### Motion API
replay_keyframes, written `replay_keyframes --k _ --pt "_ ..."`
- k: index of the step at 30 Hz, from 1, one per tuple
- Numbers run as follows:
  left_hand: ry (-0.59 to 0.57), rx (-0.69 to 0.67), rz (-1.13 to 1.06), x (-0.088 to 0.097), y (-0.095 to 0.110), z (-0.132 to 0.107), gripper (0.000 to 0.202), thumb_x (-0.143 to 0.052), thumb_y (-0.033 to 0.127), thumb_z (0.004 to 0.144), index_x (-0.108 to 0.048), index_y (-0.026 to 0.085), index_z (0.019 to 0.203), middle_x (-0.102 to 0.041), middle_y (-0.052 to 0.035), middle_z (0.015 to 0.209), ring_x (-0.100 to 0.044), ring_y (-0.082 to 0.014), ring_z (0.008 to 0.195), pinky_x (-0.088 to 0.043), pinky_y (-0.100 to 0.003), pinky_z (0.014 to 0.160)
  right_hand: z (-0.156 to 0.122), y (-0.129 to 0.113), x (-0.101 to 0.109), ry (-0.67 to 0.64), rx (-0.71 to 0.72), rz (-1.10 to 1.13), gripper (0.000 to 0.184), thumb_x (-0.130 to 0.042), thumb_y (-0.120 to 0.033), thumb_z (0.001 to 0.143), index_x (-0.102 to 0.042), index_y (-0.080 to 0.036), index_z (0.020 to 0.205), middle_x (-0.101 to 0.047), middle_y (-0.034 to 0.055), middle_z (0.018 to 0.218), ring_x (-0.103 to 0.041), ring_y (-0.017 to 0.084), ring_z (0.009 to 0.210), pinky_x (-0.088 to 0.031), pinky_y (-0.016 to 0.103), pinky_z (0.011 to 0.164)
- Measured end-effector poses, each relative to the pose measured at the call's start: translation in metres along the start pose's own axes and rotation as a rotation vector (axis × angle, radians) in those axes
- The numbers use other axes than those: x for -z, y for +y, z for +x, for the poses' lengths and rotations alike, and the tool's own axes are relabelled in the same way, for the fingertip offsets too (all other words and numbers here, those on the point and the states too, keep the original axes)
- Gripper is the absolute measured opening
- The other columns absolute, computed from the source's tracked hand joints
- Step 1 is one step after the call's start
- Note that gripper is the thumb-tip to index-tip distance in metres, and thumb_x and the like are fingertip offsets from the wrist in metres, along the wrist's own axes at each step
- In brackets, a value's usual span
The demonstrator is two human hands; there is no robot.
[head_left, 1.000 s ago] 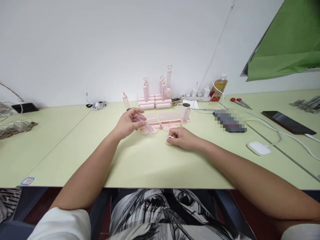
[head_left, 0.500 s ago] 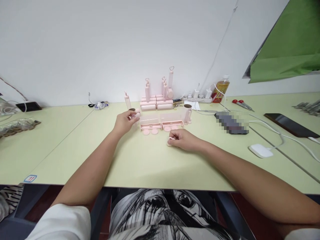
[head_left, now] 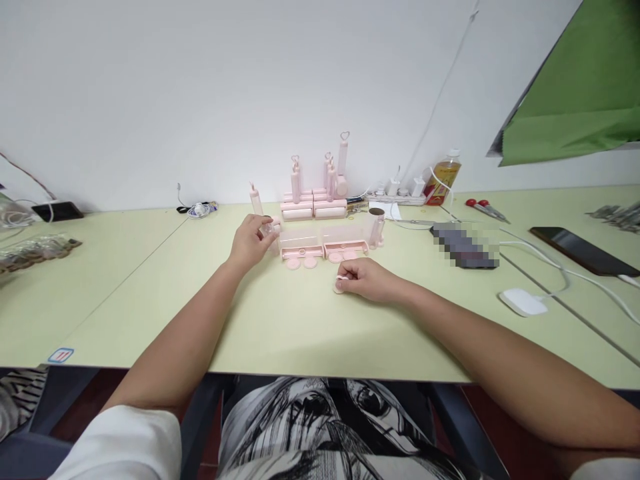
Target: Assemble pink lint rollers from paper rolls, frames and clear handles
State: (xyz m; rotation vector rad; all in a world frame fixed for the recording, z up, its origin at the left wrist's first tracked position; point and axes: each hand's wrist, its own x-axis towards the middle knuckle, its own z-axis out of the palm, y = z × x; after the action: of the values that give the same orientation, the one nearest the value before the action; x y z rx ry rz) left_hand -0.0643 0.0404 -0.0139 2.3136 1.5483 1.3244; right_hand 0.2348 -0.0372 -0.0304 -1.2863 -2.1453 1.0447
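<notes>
My left hand (head_left: 249, 245) is closed around the upper end of a pale, partly see-through roll (head_left: 273, 247), whose top the fingers mostly hide. A small pink piece (head_left: 276, 221) shows just behind those fingers. Resting on the table, my right hand (head_left: 367, 279) pinches a pink round cap (head_left: 339, 288) between thumb and curled fingers. Between the hands lie two opened pink cases (head_left: 303, 253) with clear lids, and several flat pink discs (head_left: 311, 263) in front of them. Beside the right-hand case stands a roll with a brown core (head_left: 375, 228).
Pink handles with heart-shaped loops (head_left: 343, 157) stand behind, among closed pink cases (head_left: 297, 212). One more handle (head_left: 256, 200) stands to the left. Rightward are a power strip (head_left: 400, 199), a drink bottle (head_left: 443, 177), a phone (head_left: 583, 249), a white charger (head_left: 523, 302) and loose cables.
My left hand has shifted slightly, and its fingers now cover the brown core opening that showed before. The right hand keeps its pinch on the cap with hardly any movement.
</notes>
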Motion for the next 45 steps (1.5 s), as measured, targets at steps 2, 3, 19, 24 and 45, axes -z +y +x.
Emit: replay_keyframes --k 2,3,19,24,45 --pt "0.029 -0.003 -0.006 0.002 0.005 0.0 0.031 -0.066 0.031 0.077 -0.065 0.02 0.107 -0.06 -0.0061 0.111 -0.052 -0.0083 0.057 -0.05 -0.029 0.066 0.0 0.0 0.0 0.003 -0.004 0.006 0.022 -0.066 -0.037 0.074 -0.056 -0.018 0.07 -0.048 -0.0041 0.064 -0.043 0.011 0.06 -0.031 0.024 0.055" --pt "0.061 -0.004 -0.012 0.004 0.009 -0.001 0.033 -0.066 0.032 0.078 -0.064 0.02 0.109 -0.059 -0.0064 0.112 -0.052 -0.0078 0.057 -0.05 -0.029 0.066 0.0 0.0 0.0 0.008 -0.005 0.02 0.022 -0.066 -0.037 0.074 -0.056 -0.018 0.071 -0.049 -0.004 0.064 -0.043 0.011 0.06 -0.032 0.024 0.055" --pt "-0.447 -0.154 -0.409 -0.01 0.098 -0.042 0.026 -0.056 0.041 0.087 -0.064 0.018 0.076 -0.058 -0.0002 0.065 -0.048 -0.0111 0.058 -0.039 -0.024 0.054 -0.004 -0.017 -0.01 0.122 0.09 0.621 0.032 -0.077 -0.04 0.069 -0.061 -0.017 0.085 -0.058 -0.0023 0.063 -0.053 0.01 0.048 -0.044 0.024 0.043" --pt "0.107 0.102 -0.326 0.008 0.062 -0.014 0.026 -0.06 0.042 0.082 -0.064 0.017 0.077 -0.058 -0.0001 0.067 -0.049 -0.0118 0.06 -0.038 -0.025 0.056 -0.002 -0.013 -0.011 0.132 0.054 0.609 0.033 -0.076 -0.034 0.07 -0.062 -0.017 0.095 -0.06 -0.0005 0.072 -0.053 0.009 0.051 -0.043 0.023 0.041" --pt "0.167 0.281 -0.203 0.002 0.02 0.004 0.026 -0.064 0.042 0.076 -0.07 0.018 0.08 -0.063 0.0 0.068 -0.05 -0.0124 0.061 -0.04 -0.025 0.058 -0.003 -0.012 -0.014 0.091 0.035 0.539 0.028 -0.073 -0.032 0.07 -0.062 -0.017 0.091 -0.057 -0.0022 0.067 -0.052 0.009 0.052 -0.043 0.022 0.044"
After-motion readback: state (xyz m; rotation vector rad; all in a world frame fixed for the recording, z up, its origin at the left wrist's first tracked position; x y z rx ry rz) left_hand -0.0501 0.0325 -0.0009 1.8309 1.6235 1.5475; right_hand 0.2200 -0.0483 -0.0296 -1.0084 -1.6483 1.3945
